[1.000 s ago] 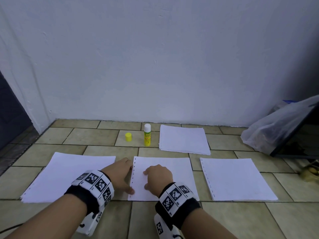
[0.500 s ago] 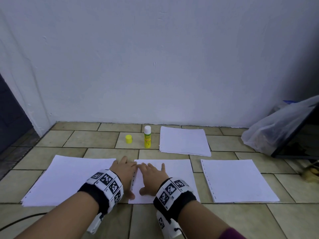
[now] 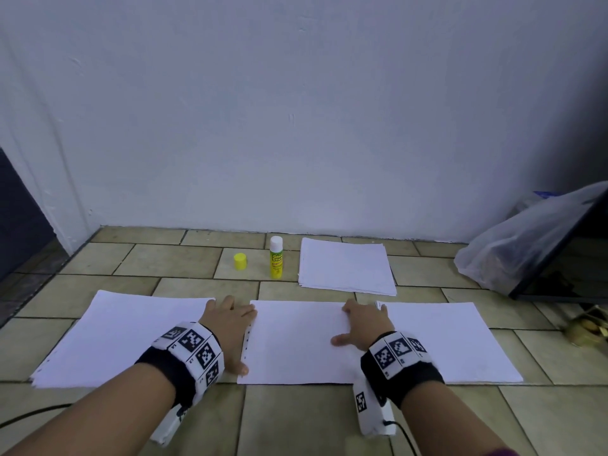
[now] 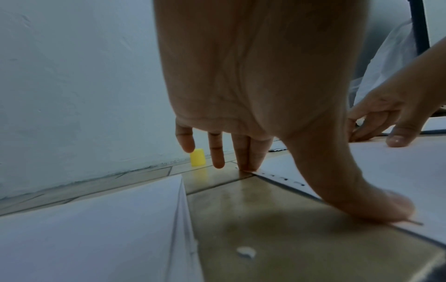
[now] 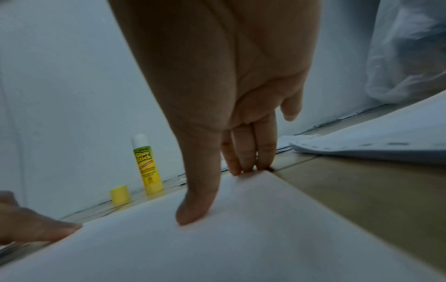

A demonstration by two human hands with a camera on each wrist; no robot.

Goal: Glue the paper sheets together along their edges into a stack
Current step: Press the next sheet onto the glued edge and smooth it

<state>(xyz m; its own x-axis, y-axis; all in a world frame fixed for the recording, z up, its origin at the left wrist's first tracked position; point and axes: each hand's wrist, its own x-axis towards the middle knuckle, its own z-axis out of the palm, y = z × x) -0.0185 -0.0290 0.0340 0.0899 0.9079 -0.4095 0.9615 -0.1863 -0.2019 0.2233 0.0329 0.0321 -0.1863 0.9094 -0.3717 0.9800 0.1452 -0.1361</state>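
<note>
A white middle sheet with a punched left edge lies on the tiled floor. My left hand lies flat at that left edge, fingertips and thumb touching the paper's margin. My right hand presses flat on the sheet's right side, fingertips at its far right corner, thumb on the paper. A left paper pile, a right pile and a far stack lie around it. The glue stick stands uncapped, its yellow cap beside it.
A white wall runs close behind the glue stick. A clear plastic bag and a dark slanted panel sit at the right. A black cable trails at the lower left. A white glue blob lies on a tile.
My right hand has slid from the sheet's left side across to its right edge, fingers uncurled and flattened. My left hand stays at the punched left edge.
</note>
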